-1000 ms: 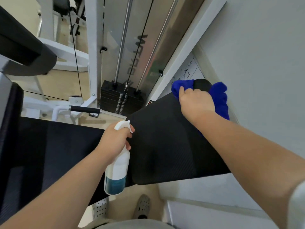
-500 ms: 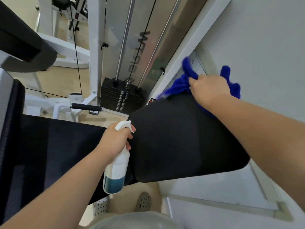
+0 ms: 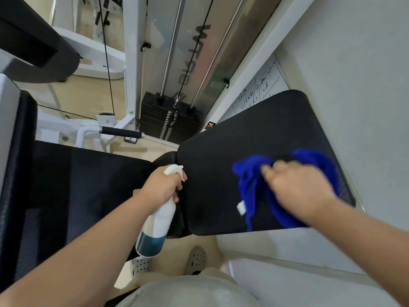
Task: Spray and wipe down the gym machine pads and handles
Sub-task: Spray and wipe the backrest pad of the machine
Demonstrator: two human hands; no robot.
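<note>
Near pad (image 3: 243, 134) edge, right hand (image 3: 301, 191) holds blue cloth (image 3: 249, 185), left hand (image 3: 159, 187) spray bottle (image 3: 157, 227).

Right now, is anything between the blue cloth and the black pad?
Nothing visible. The right hand holds the blue cloth directly on the black pad; the left hand holds the spray bottle beside it.

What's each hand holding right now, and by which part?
Left hand grips the spray bottle at its neck, just under the trigger head. Right hand holds the blue cloth by its bunched middle, on the black pad; fingers blurred.
</note>
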